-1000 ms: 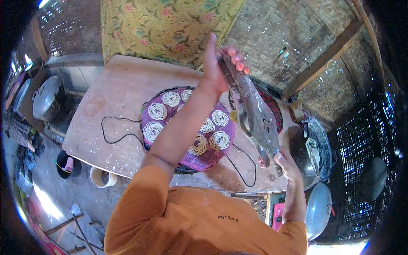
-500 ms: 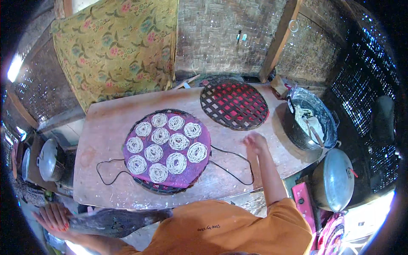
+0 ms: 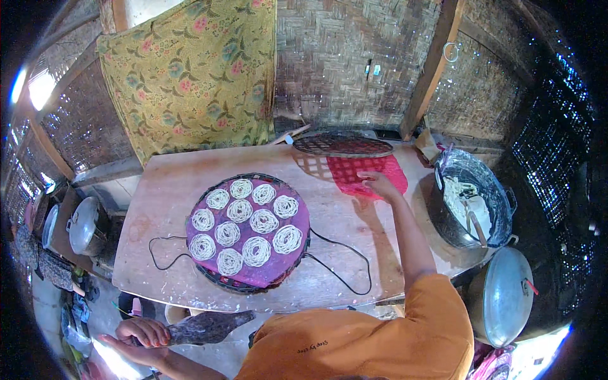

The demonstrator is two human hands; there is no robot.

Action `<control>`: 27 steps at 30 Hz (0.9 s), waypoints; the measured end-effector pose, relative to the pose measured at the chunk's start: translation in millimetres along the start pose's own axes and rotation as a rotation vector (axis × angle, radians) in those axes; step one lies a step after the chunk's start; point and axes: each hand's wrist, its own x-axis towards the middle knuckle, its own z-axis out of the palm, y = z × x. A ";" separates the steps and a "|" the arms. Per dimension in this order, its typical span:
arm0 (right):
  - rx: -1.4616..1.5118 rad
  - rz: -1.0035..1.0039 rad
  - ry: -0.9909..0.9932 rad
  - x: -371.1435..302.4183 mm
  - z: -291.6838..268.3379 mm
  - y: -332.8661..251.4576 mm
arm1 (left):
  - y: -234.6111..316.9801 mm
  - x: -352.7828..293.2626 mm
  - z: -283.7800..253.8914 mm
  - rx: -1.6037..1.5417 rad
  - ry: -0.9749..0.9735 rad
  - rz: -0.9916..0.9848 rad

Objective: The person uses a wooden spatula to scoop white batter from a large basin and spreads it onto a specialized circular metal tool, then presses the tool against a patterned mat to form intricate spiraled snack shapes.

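My right hand [image 3: 381, 186] is over the near part of a red sheet [image 3: 397, 177], forefinger stretched out, nothing seen in it; whether it touches the sheet I cannot tell. Beyond it a round dark lattice tray [image 3: 342, 146] shows at a steep slant, its crisscross shadow on the sheet and table. At the lower left my left hand [image 3: 142, 334] curls its fingers over the end of a dark, weathered wooden piece [image 3: 209, 328]. On the table lies another round tray with a purple sheet [image 3: 276, 274], bearing several white noodle-like nests [image 3: 256, 251] and wire loops at both sides.
A big dark pan [image 3: 446, 218] with white dough-like stuff and a stick stands at the table's right end. Below it leans a large metal lid [image 3: 506, 294]. Lidded pots [image 3: 87, 225] stand left of the wooden table [image 3: 152, 253]. A floral cloth [image 3: 190, 82] hangs behind.
The lattice tray has tilted up and away, uncovering the red sheet. My right hand has moved forward over the sheet. My left hand has shifted right with the wooden piece; the view has shifted slightly.
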 end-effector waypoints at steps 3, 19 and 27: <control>-0.563 -0.011 0.122 2.2 25.1 48.5 | -1.1 -14.8 10.6 0.009 0.024 0.025; -0.513 -0.131 -0.015 -27.8 -9.5 50.0 | 66.4 -92.0 24.8 0.251 0.289 0.291; -0.811 -0.164 0.202 -46.9 13.7 0.9 | 83.1 -57.4 -8.0 0.225 0.439 0.285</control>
